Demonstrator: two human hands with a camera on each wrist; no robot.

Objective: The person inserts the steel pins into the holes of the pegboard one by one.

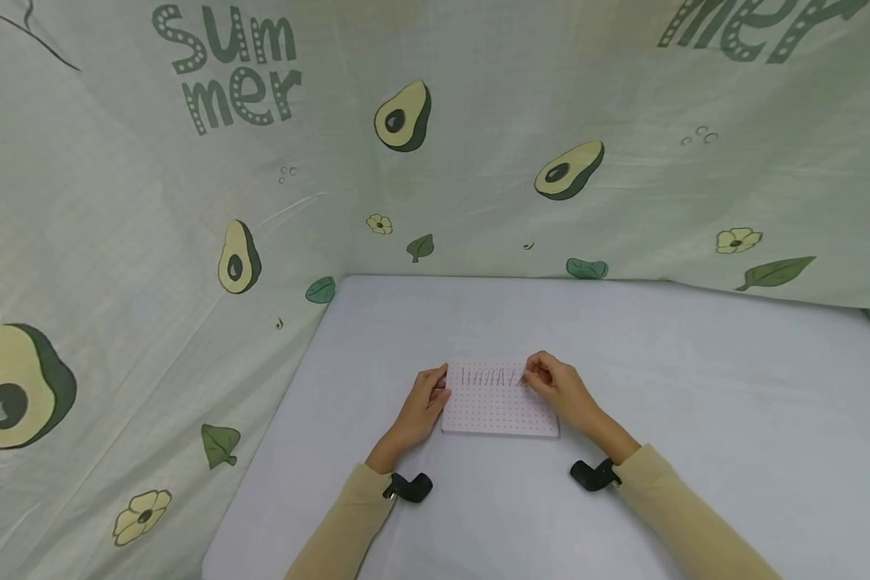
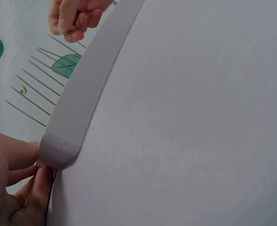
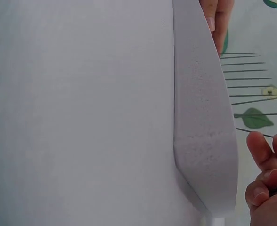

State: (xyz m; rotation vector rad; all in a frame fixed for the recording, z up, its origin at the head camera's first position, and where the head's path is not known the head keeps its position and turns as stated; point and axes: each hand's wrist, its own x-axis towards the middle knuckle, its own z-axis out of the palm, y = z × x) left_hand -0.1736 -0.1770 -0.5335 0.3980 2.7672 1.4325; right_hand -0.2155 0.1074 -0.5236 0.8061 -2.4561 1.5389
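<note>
A pale pink foam-like board [image 1: 500, 415] with a grid of small holes lies on the table. Along its far side stands a row of several thin dark needle-like pins [image 1: 486, 376], most upright and a few leaning. My left hand [image 1: 424, 400] grips the board's left edge; in the left wrist view, thumb and fingers [image 2: 43, 183] close around the corner. At the right end of the row, my right hand [image 1: 560, 391] pinches the top of one slanted pin [image 3: 251, 132] between thumb and index finger, its lower end at the board. The other right fingers are curled in.
A white table [image 1: 696, 387] spreads around the board. Behind and to the left hangs a pale green cloth [image 1: 478, 193] printed with avocados, leaves and flowers. A black wrist camera [image 1: 412, 488] sits at the left cuff and another camera [image 1: 593, 475] at the right cuff.
</note>
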